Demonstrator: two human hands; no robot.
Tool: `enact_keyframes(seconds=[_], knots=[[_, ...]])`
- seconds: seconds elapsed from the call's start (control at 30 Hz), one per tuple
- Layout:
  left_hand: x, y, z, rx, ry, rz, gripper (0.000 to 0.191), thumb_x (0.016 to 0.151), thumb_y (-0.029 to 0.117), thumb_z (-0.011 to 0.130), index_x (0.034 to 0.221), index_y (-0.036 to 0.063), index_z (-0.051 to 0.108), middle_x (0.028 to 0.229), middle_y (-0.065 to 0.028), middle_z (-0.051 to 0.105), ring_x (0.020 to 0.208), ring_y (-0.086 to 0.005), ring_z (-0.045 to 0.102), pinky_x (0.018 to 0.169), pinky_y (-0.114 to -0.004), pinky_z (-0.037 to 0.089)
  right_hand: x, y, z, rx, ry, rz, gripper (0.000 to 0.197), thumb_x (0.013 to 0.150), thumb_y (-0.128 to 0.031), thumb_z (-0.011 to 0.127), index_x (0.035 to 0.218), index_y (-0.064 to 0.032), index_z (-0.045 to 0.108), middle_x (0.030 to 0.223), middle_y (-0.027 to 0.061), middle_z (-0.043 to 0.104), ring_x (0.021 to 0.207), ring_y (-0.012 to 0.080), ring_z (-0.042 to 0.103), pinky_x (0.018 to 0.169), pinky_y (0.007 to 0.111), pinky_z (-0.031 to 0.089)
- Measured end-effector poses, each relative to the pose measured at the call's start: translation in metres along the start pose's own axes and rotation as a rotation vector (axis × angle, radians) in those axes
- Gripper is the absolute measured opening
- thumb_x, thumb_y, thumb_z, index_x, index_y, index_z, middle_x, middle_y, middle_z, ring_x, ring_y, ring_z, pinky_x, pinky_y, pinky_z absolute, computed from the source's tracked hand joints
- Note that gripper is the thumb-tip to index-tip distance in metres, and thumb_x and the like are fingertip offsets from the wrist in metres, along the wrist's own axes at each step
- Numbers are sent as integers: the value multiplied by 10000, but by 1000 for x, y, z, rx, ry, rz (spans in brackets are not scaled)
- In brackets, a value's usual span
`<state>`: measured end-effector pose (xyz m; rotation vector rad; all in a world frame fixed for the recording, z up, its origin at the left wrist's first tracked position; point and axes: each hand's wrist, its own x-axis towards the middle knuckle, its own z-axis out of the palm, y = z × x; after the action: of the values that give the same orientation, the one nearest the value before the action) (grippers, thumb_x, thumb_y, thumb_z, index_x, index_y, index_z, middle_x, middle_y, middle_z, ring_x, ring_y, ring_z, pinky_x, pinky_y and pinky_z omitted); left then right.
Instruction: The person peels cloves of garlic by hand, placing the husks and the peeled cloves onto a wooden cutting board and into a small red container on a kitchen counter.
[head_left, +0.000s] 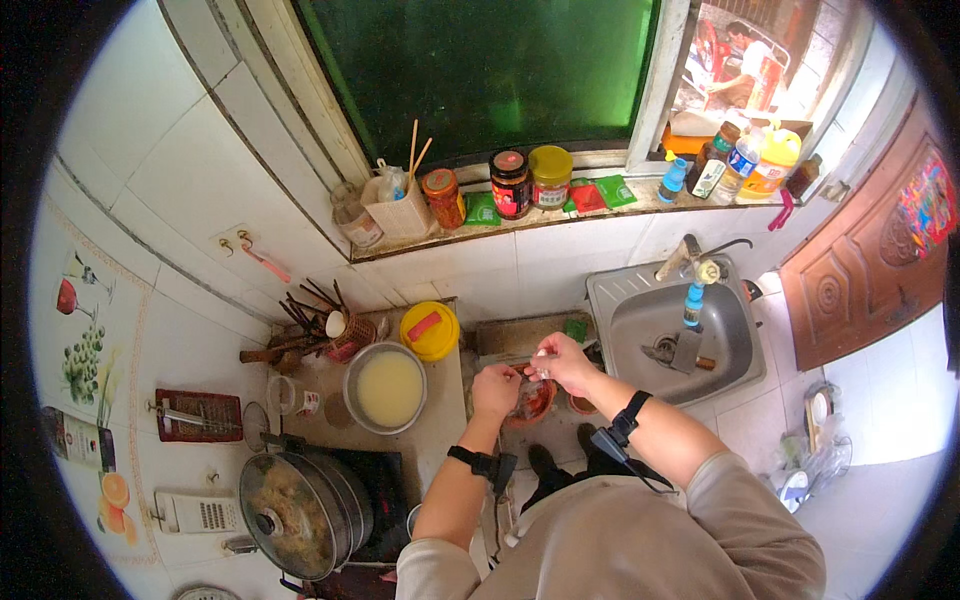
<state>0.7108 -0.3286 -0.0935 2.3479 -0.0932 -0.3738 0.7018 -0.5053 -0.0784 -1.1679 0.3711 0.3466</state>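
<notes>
My left hand (496, 391) and my right hand (564, 365) are close together over an orange-red basin (534, 405) low on the floor side of the counter. A small whitish piece (542, 363) sits between my right thumb and fingers; what it is I cannot tell. My left fingers are pinched near it, and whether they hold anything is too small to see. Inside the basin lies something clear, like plastic film. A smaller reddish-brown pot (582, 405) stands to the right of it, partly behind my right forearm.
On the left counter are a metal bowl of pale yellow liquid (390, 388), a yellow lid (430, 331) and a lidded steamer pot (292, 514). A steel sink (679, 337) with a cleaver (686, 351) is at right. Jars line the windowsill (457, 234). Another person is visible outside the window.
</notes>
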Motion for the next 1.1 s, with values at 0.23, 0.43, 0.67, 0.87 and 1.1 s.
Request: enact_keyframes(seconds=[0.23,0.43,0.67,0.87,1.1], knots=[[0,-3,-4,-35,77,3,186,848,212,698,883,34,740,760,-167,705,685,-310,695,668,-394,539,-4,-1,9,-7,-4,-9,238,881,53,655,1013,7,461,884,151,612,747,264,707,600,379,614],[6,-5,-7,-445,75,-5,390,967,333,613,1048,-37,707,717,-100,676,583,-160,630,536,-318,482,-10,-12,11,-121,-2,-32,198,868,-6,707,1013,28,577,888,119,670,748,195,695,587,311,592],[-14,22,-22,-827,-153,-59,268,891,183,739,1087,3,705,839,-10,669,611,-74,571,528,-223,460,-2,0,0,-515,-100,-286,224,835,15,728,1021,53,610,902,141,690,833,190,682,684,327,602],[-25,11,-9,-744,-20,-29,227,894,173,737,1050,11,708,827,-4,671,652,-66,575,561,-220,472,-26,-12,7,-336,-214,-139,132,900,-53,688,950,64,652,856,122,701,796,154,694,672,316,601],[-61,41,-5,-874,36,-98,214,929,191,693,1039,13,651,839,-12,666,636,-73,568,538,-220,444,-47,-36,-5,-683,-291,-134,185,940,-139,656,870,33,653,726,86,682,618,152,672,519,288,543]])
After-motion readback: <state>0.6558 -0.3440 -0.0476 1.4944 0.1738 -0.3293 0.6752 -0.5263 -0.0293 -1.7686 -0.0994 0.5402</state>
